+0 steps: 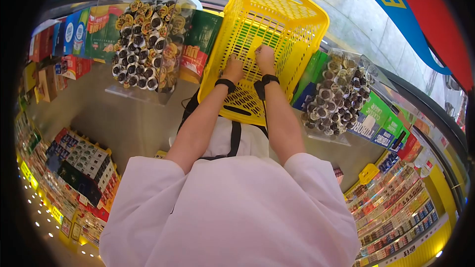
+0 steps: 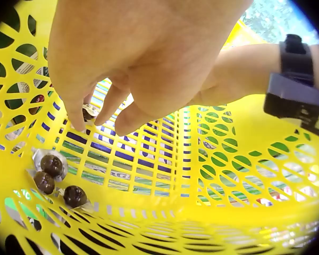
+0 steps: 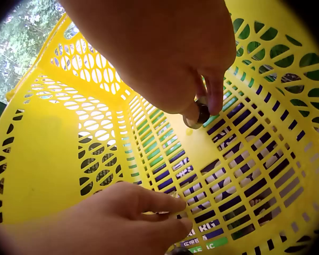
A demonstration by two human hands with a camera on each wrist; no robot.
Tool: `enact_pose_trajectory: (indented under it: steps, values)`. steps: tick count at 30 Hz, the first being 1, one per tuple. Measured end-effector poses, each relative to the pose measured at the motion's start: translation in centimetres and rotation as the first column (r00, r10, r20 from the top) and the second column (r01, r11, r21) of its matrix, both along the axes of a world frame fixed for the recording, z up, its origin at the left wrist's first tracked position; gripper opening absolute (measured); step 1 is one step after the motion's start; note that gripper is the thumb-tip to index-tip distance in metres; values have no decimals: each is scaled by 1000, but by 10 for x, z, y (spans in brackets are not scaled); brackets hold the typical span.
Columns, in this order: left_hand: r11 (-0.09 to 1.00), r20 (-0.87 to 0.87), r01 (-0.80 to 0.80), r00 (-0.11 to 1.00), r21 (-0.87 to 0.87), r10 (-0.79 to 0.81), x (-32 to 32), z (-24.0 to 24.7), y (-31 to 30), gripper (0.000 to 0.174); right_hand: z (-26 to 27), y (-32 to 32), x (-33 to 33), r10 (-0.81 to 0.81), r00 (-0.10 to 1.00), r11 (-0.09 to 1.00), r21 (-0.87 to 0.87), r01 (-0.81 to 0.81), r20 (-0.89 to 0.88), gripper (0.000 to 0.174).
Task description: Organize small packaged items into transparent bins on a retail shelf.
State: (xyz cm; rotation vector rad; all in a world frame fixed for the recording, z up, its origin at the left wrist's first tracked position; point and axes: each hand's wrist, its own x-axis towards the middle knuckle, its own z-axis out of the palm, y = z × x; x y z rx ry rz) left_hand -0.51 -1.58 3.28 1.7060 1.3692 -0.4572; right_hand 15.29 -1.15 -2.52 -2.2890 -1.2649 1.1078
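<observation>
Both hands reach down inside a yellow plastic basket (image 1: 303, 64). My left hand (image 2: 133, 58) is over the slotted floor, its fingertips pinching a small dark ball (image 2: 89, 112) with a pale wrapper, mostly hidden by the fingers. Deeper in the basket, my right hand (image 3: 170, 58) pinches another dark round ball (image 3: 203, 112) between thumb and fingers. In the left wrist view, three dark brown balls with whitish wrappers lie together against the basket side, one of them a shiny ball (image 2: 75, 196). The head view shows the left hand nearer the body than the right.
Clear bins of dark balls in white wrappers flank the basket, a left bin (image 1: 141, 49) and a right bin (image 1: 336, 94). Beer cartons (image 1: 376, 118) stand beneath and beside them. Stocked shelves (image 1: 396, 202) and a stacked display (image 1: 84, 168) are farther off.
</observation>
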Motion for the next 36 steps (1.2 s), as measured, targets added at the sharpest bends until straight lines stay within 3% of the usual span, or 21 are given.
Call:
enact_pose_trajectory:
  steps: [4,8,10,14,16,17,19,23,25,28,29,31,32,34,36]
  values:
    - [999,25,-28,999,42,27,-1,-10,-2,8,3,-18,-16,43,996,987,-159,-30,75,15]
    - [999,57,-4,998,41,1,1,-5,-2,7,-7,-37,-20,110,986,989,-115,-96,126,20]
    - [991,130,-121,985,56,113,1,1,-5,8,6,-36,-21,93,993,984,-159,-81,68,25]
    - [994,273,-84,960,66,63,-2,12,-6,10,15,-33,-17,91,979,995,13,-94,181,35]
    - [976,360,-20,931,218,-61,-5,25,-7,11,29,-29,-16,-160,972,987,-63,151,-174,35]
    - [975,363,-20,930,223,-64,-5,31,-7,11,37,-29,-14,-160,972,987,-57,152,-172,35]
    - [949,555,-101,827,298,-86,-5,36,-12,17,48,-32,-11,-250,863,965,-182,187,-439,36]
    - [936,592,-100,796,338,-129,-11,68,-17,17,50,-45,-10,-157,848,988,-88,130,-506,35]
    - [983,616,-115,787,143,3,-15,88,-19,15,60,-54,-15,-102,853,993,-7,115,-513,33]
    - [985,641,-169,760,36,107,-28,112,-21,19,99,-61,-21,-142,823,982,26,187,-551,27]
    - [986,642,-165,760,37,103,-30,111,-24,19,107,-61,-22,-144,823,981,28,190,-549,27]
    - [873,676,-360,735,330,47,-36,95,-34,24,111,-65,-20,-109,806,993,-21,119,-582,22]
    - [876,675,-355,736,327,46,-39,89,-37,24,111,-69,-22,-116,804,992,-25,124,-583,22]
    - [822,698,-505,688,264,198,-42,79,-38,21,115,-75,-28,-41,789,988,95,125,-614,25]
    - [864,703,-473,674,175,226,-49,71,-34,17,120,-79,-34,-23,791,983,131,130,-611,23]
